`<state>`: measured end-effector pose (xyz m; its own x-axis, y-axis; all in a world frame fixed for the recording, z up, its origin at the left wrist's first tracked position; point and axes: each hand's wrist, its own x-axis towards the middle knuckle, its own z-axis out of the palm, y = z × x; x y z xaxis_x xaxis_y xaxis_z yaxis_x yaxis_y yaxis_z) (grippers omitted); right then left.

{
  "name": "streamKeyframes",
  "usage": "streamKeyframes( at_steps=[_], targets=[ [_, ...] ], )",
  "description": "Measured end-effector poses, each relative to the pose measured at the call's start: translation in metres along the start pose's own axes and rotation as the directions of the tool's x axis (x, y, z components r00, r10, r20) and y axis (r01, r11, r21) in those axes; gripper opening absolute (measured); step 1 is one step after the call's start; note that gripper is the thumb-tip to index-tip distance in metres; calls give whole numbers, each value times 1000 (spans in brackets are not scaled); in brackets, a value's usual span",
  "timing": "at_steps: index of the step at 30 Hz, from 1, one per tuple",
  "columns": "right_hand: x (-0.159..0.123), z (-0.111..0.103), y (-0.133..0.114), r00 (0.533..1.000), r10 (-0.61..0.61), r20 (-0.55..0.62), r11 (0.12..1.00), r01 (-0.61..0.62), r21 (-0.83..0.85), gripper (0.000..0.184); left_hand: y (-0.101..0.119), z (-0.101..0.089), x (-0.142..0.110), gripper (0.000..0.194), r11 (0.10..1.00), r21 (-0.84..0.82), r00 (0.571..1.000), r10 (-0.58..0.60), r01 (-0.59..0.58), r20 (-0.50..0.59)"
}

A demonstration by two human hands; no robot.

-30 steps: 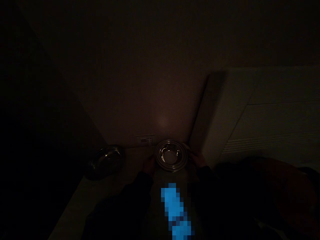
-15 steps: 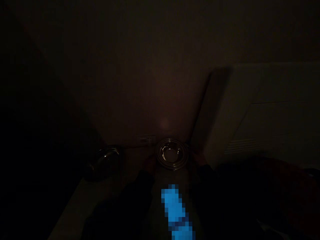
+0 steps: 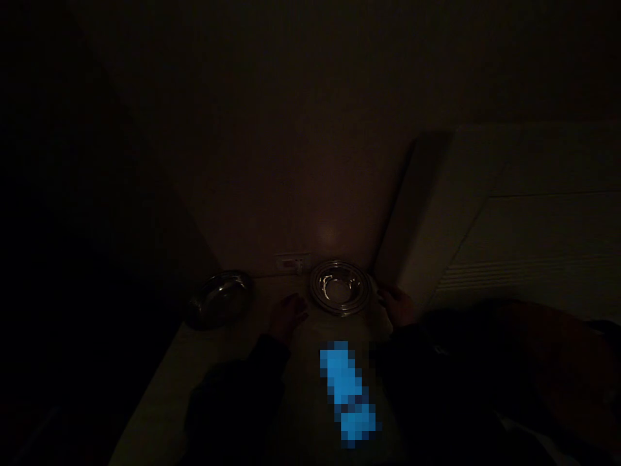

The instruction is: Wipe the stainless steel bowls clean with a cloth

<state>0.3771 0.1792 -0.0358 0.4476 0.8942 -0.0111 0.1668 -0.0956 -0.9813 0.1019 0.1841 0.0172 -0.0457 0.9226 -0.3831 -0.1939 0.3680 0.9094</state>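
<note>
The scene is very dark. A shiny metal bowl (image 3: 339, 313) with several concentric rims, perhaps a nested stack, sits by the wall. My left hand (image 3: 290, 314) is open at its left, fingers curved and a small gap from the rim. On the other side, my right hand (image 3: 398, 306) stays close to the rim, its fingers apart and holding nothing that I can see. A second shiny metal bowl (image 3: 220, 299) stands farther left at the table's edge, looking tilted or seen from the side.
The pale tabletop (image 3: 150, 414) meets a wall with a socket plate (image 3: 292, 263) just behind the bowls. A bright blue blurred patch (image 3: 344, 382) lies in front of me. At right is a pale panel (image 3: 538, 239) with grooves; dark and reddish cloth (image 3: 567, 349) lies below it.
Both hands have come away from the sides of the metal bowl, the left one to the left, the right one to the right. The view has shifted slightly.
</note>
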Motion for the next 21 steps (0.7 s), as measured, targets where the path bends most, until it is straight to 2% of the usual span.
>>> streamKeyframes(
  at_steps=[2,6,8,10,11,12,14,18,19,21],
  targets=[
    [-11,0,-8,999,-43,-7,999,43,-1,30,4,-12,-12,18,995,-102,998,-18,12,-59],
    [-37,11,-29,989,-138,50,990,139,2,40,16,-50,-41,19,983,-172,982,35,-67,-185],
    [-53,22,-39,978,-178,113,984,179,3,41,18,-76,-57,17,979,-124,957,126,-163,-262],
    [-70,35,-48,959,-208,192,977,212,0,40,15,-103,-72,25,976,27,908,213,-218,-360],
    [-80,44,-51,947,-219,236,974,227,-4,39,11,-117,-79,33,970,173,895,225,-170,-384],
    [-90,53,-53,932,-229,283,970,241,-10,38,6,-131,-86,38,948,297,861,241,-112,-448],
    [-110,73,-55,895,-239,377,963,267,-23,37,-6,-155,-98,43,853,521,828,296,-5,-476],
    [-153,119,-50,794,-221,566,945,318,-76,32,-34,-188,-117,56,699,672,858,167,244,-486],
    [-162,130,-48,769,-209,604,938,333,-99,32,-41,-193,-120,56,663,691,863,133,288,-487],
    [-178,151,-43,732,-180,657,919,363,-153,34,-52,-200,-126,55,637,709,879,99,304,-466]
  ],
)
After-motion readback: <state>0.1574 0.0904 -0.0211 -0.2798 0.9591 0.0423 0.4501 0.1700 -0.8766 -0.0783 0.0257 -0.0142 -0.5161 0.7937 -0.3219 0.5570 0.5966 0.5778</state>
